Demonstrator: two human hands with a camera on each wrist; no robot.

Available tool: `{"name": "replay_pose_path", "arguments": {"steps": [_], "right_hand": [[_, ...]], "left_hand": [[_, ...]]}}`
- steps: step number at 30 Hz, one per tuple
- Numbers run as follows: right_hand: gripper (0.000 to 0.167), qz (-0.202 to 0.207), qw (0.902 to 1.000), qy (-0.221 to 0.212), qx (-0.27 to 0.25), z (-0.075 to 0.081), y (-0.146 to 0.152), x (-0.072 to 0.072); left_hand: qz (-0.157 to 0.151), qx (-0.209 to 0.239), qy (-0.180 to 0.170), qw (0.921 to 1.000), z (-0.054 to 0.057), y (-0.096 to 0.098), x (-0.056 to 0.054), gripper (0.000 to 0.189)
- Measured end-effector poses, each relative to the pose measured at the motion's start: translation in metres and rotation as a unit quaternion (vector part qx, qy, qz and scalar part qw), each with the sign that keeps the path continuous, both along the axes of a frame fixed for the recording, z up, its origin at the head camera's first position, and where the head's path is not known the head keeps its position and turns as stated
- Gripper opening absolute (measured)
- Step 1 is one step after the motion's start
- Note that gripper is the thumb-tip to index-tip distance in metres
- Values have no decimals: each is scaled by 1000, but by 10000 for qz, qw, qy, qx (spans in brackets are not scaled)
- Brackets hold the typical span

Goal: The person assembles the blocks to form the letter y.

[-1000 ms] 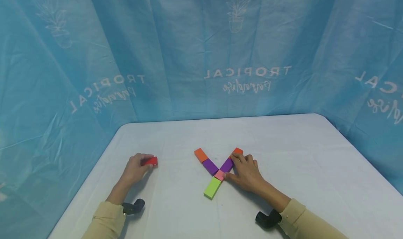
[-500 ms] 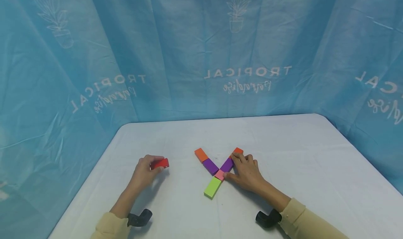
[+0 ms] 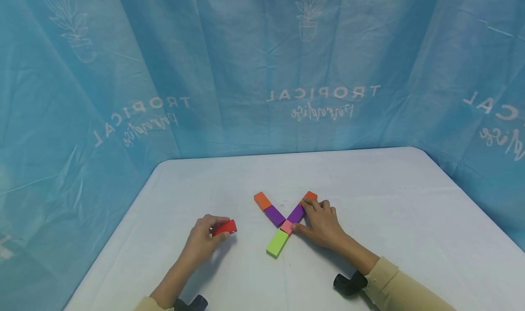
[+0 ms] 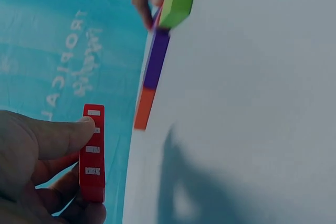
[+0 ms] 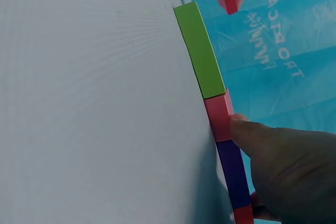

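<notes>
My left hand (image 3: 202, 239) pinches a red block (image 3: 227, 227) between thumb and fingers, held above the white table left of a Y-shaped row of blocks. White printed marks run along the red block's side (image 4: 93, 150) in the left wrist view. Thumb tip on the pink block (image 5: 217, 118), my right hand (image 3: 324, 224) rests along the right arm of the Y. Its fingertips touch near where the purple block (image 3: 295, 214) meets the orange block (image 3: 310, 195). A green block (image 3: 277, 243) forms the stem. The left arm is another purple block (image 3: 275, 216) and orange block (image 3: 262, 201).
The white-covered table (image 3: 369, 179) has rounded far corners. A blue curtain (image 3: 229, 74) printed with white lettering and plants hangs around its back and sides. Black curved mounts (image 3: 350, 284) sit at both wrists, beside the beige sleeves.
My left hand has carried the red block to the right and nearer to me, closer to the Y of blocks. The right hand and the laid blocks stay in place.
</notes>
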State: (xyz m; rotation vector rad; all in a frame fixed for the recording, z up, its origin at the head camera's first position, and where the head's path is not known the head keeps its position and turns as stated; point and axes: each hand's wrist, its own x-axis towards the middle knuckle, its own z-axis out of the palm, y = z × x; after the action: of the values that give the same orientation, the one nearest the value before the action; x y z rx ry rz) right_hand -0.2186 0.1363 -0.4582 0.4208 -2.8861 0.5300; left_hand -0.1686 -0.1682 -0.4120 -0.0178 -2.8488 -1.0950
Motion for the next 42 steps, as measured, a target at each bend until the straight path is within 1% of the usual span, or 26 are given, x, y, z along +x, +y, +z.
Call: {"name": "replay_pose_path", "arguments": {"steps": [2, 5, 8, 10, 14, 17, 21, 25, 27, 31, 35, 38, 42], "right_hand": [[80, 4, 10000, -5, -10, 0, 0, 0], [79, 0, 10000, -34, -26, 0, 0, 0], [79, -11, 10000, -56, -39, 1, 0, 1], [79, -16, 10000, -52, -46, 1, 0, 1], [79, -4, 10000, -8, -67, 2, 0, 0], [79, 3, 10000, 19, -57, 2, 0, 1], [78, 17, 10000, 71, -54, 1, 0, 1], [79, 33, 9999, 59, -80, 0, 0, 1], [79, 33, 9999, 52, -80, 0, 0, 1], [79, 16, 10000, 45, -57, 0, 0, 0], [78, 1, 10000, 60, -44, 1, -1, 0], [78, 12, 9999, 91, -43, 1, -1, 0], [78, 26, 9999, 113, -52, 0, 0, 1]], "left_hand": [[34, 25, -69, 10000, -1, 5, 4, 38], [7, 87, -102, 9999, -2, 13, 9, 37], [-77, 105, -114, 9999, -4, 20, 15, 37], [-125, 109, -183, 9997, -5, 24, 17, 36], [-296, 79, -248, 9992, -9, 30, 23, 35], [-474, 67, -232, 9986, -13, 34, 27, 34], [-625, 62, -231, 9978, -20, 38, 30, 34], [-726, 113, -190, 9971, -26, 42, 34, 33], [-756, 149, -228, 9968, -27, 44, 36, 34], [-734, 242, -484, 9958, -27, 48, 38, 36], [-781, 292, -649, 9944, -26, 52, 40, 38], [-781, 234, -771, 9937, -28, 55, 42, 39], [-790, -6, -893, 9929, -28, 60, 43, 40]]}}
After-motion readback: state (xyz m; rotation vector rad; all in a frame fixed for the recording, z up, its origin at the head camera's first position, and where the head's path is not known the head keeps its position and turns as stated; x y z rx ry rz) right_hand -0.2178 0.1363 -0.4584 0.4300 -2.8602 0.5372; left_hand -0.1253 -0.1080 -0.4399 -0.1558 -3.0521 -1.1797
